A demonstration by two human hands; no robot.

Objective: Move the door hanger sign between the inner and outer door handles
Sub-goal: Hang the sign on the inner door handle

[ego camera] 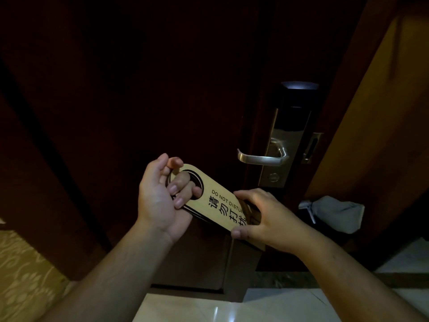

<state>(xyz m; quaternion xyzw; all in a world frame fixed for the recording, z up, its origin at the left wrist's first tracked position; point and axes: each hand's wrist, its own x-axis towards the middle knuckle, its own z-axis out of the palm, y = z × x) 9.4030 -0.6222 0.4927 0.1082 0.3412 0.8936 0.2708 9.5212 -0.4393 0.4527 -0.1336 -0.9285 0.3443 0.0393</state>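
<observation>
Left hand: Your left hand (pixel 157 196) grips the ringed end of the door hanger sign (pixel 218 201). Its fingers are curled round the rim of the round hole, and part of them shows through the opening.
Right hand: Your right hand (pixel 262 217) pinches the lettered end. The thumb sits at the near edge and the fingers lie over the far edge, covering the last letters.
Sign position: The sign is held between both hands, face up, slanting from upper left down to lower right. It hangs on nothing.
Sign face: It is tan with black print, "DO NOT DISTUR…" above a row of Chinese characters. Dark layered edges show beneath it; you cannot tell whether they belong to a second sign.
Door handle (pixel 260 158): This is a silver lever, level, with its free end pointing left. It sits above and to the right of the sign, near it but apart.
Lock plate (pixel 286 133): A tall metal plate near the right edge of the door (pixel 139 89) carries the lever. Its upper panel is dark.
Slotted plate (pixel 311 147): This brass-coloured plate sits just beside the lock plate on the right. Its mounting cannot be determined.
Floor (pixel 209 307): The tiles along the door's bottom edge are pale and glossy.
Grey bundle (pixel 334 212): It lies low on the right, beyond your right hand.
</observation>
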